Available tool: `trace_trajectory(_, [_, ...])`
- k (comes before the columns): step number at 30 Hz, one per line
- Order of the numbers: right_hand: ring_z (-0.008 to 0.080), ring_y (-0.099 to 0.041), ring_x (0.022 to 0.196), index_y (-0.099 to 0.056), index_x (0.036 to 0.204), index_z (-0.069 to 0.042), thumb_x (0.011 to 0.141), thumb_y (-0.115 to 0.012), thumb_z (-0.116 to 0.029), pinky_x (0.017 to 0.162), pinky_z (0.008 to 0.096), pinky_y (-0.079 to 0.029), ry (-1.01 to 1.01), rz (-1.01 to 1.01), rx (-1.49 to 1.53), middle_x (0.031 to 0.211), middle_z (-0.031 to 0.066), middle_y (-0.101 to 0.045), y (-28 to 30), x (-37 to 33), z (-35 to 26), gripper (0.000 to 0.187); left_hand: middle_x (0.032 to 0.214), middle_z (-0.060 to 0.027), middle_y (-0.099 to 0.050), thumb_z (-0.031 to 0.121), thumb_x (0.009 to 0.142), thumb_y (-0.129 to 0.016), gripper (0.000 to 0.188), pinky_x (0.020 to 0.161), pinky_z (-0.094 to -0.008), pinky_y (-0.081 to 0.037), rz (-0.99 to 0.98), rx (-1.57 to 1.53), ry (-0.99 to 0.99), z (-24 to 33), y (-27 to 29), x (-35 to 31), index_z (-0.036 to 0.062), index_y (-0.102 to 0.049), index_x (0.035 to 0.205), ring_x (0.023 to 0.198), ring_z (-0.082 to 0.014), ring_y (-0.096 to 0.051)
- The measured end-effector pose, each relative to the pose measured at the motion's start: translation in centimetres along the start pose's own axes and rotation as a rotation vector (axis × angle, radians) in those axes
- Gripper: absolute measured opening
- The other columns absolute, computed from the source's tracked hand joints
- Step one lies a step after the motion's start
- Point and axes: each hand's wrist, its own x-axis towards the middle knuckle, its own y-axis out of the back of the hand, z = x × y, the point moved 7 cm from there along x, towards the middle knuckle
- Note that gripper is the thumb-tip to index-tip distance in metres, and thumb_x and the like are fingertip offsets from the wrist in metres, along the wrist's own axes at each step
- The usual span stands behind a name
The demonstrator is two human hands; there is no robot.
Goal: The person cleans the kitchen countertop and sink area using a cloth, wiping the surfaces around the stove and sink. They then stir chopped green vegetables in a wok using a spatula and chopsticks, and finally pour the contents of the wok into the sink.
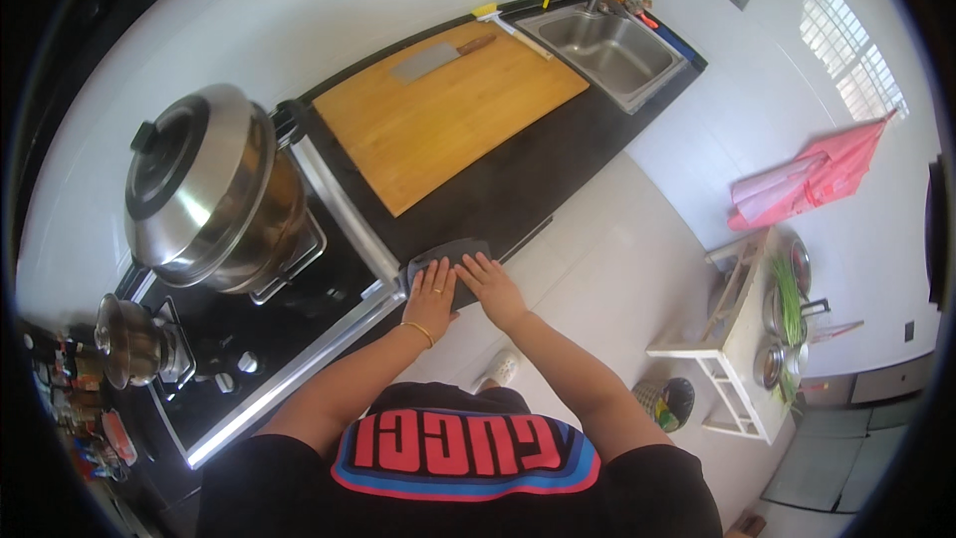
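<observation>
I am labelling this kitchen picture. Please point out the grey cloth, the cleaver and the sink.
grey cloth (448,251): head view, its bare far part beyond the fingers.
cleaver (426,61): head view, middle of the blade.
sink (609,48): head view, basin floor.

Grey cloth under both hands at the counter's front edge

A dark grey cleaning cloth (450,257) lies flat and slightly rumpled on the black countertop, just right of the stove's steel rim. The left hand (432,289) and right hand (488,281) rest palms-down on it, side by side, covering its near half.

1 head cam, looks steeply down over counter (558,154), fisheye.
</observation>
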Motion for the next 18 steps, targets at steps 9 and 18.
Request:
trace_trajectory(9, [0.0249,-0.022,0.134,-0.030,0.137,-0.015,0.086,-0.040,-0.012,0.108,0.0408,-0.021,0.040,-0.120,0.046,0.145,0.0053,-0.025,1.5,4.3,11.6,0.052,0.147,-0.0178,-0.009,0.046,0.078,-0.058,0.087,0.109,-0.0450,-0.009,-0.101,0.002,0.147,2.9,2.2,11.7,-0.0022,-0.018,0.138,0.137,-0.0317,-0.007])
trace_trajectory(18, [0.0255,-0.024,0.133,-0.029,0.137,-0.014,0.087,-0.040,-0.015,0.107,0.0407,-0.023,0.020,-0.103,0.082,0.145,0.0062,-0.024,3.4,8.3,23.1,0.051,0.147,-0.0169,-0.010,0.049,0.082,-0.051,0.083,0.110,-0.0438,-0.008,-0.111,-0.001,0.101,4.1,3.4,23.9,-0.0016,-0.018,0.139,0.137,-0.0307,-0.007])
